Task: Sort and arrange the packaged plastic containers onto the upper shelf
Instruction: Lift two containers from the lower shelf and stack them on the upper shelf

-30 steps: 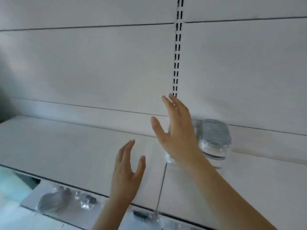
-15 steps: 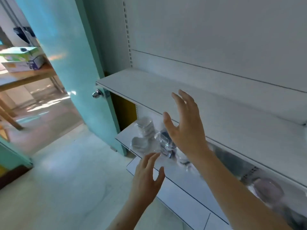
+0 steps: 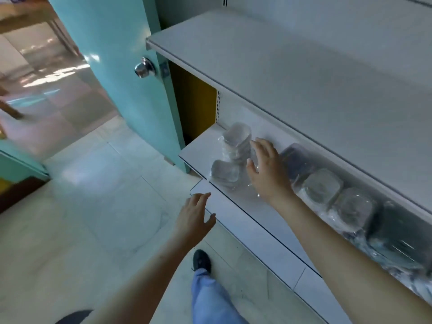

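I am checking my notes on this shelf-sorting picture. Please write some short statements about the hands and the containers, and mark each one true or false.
1. The right hand reaches over the lower shelf with open fingers. True.
2. The left hand holds a container pack. False: it is empty and open, in front of the shelf edge.
3. The upper shelf carries several packs. False: none shows there.
4. The wrapped container stack stands near the lower shelf's left end. True.
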A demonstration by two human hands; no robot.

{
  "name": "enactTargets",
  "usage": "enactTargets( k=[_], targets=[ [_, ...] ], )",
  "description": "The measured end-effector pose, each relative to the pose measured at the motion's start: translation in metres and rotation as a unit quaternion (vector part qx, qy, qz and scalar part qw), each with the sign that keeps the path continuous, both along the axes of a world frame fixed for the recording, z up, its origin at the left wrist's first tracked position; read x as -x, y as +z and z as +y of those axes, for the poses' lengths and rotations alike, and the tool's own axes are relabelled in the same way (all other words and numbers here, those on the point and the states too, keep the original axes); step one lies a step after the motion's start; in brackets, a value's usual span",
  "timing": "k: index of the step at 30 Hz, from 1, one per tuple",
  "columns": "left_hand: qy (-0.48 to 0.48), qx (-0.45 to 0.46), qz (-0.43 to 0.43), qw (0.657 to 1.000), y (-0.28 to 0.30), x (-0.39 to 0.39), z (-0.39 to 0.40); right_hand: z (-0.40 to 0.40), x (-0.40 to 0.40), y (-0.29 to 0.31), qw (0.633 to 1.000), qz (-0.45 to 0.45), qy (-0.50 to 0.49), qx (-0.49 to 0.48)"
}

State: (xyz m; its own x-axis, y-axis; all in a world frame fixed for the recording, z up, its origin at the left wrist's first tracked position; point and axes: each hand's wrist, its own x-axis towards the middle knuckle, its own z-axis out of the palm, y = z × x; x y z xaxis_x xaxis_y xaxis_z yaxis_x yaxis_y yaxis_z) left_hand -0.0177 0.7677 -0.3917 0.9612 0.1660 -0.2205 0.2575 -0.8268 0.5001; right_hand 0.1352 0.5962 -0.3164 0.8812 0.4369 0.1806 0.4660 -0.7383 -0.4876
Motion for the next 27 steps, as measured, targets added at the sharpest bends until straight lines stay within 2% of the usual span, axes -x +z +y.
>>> enactTargets(
  k=[4, 9, 13, 15, 22, 27],
  targets=[
    [-0.013, -0.014, 0.062, 0.998, -0.043, -0.059, 0.043, 0.038, -0.070, -0.066, 0.996, 0.066, -0.057, 0.013],
    [-0.048, -0.020, 0.067, 0.996, -0.095, -0.127, 0.073, 0.082, -0.130, -0.121, 0.987, 0.090, -0.121, 0.048],
    [-0.136, -0.033, 0.069, 0.988, -0.131, -0.173, 0.075, 0.098, -0.156, -0.163, 0.980, 0.101, -0.144, 0.092],
    [-0.176, -0.047, 0.060, 0.981, -0.142, -0.188, 0.071, 0.100, -0.159, -0.173, 0.981, 0.086, -0.152, 0.089],
    [-0.206, -0.033, -0.015, 0.978, -0.147, -0.216, 0.064, 0.096, -0.149, -0.182, 0.988, 0.034, -0.152, 0.017],
    [-0.220, -0.012, -0.012, 0.975, -0.144, -0.225, 0.069, 0.089, -0.143, -0.187, 0.988, 0.009, -0.150, -0.017]
  ],
)
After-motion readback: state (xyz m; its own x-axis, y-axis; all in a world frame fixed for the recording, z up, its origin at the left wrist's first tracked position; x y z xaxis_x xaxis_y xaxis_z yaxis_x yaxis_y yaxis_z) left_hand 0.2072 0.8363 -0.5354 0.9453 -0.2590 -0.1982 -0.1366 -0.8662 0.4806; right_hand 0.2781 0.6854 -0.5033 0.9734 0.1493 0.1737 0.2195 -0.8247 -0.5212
